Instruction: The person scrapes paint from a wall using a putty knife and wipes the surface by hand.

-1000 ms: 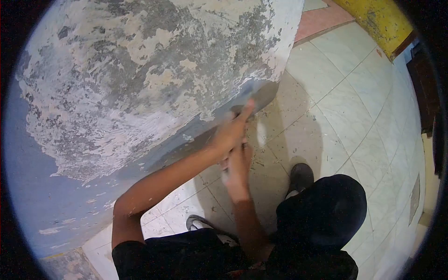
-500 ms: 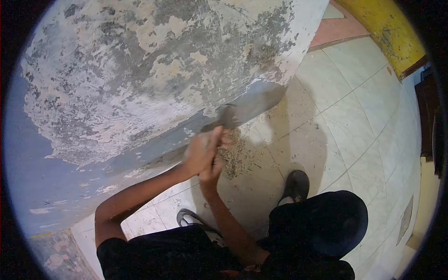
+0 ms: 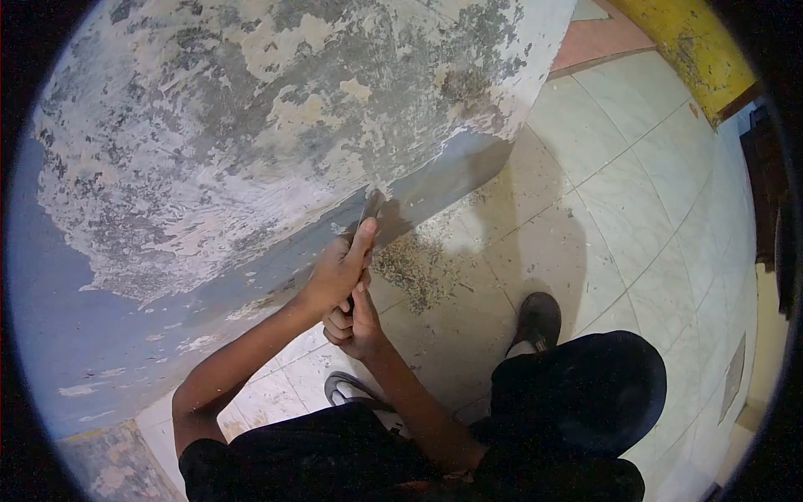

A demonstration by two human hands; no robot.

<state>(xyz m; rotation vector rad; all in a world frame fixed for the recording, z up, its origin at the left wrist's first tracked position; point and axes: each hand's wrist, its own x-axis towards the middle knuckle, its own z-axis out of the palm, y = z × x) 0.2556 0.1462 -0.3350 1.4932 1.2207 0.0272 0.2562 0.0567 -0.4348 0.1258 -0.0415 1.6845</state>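
My left hand (image 3: 337, 272) is wrapped round a scraper (image 3: 370, 206) near its blade, with the thumb laid along it. Lower down, my right hand (image 3: 358, 325) is closed round the dark handle end. The blade points up at the wall (image 3: 276, 117), its tip at the border between the blue paint and the bare patch. Grey plaster and whitish remnants show over that patch. Just right of my hands, paint flakes (image 3: 418, 272) lie scattered on the floor. Both hands hide most of the handle.
Pale floor tiles (image 3: 644, 184) stretch to the right of the wall's corner. My shoes (image 3: 535, 322) and dark-clothed knee (image 3: 585, 393) are close below. A yellow painted surface (image 3: 694, 50) and dark furniture (image 3: 765, 201) stand at the far right.
Both hands have moved left with the scraper, whose blade was blurred and further right along the blue strip. The camera view has shifted slightly.
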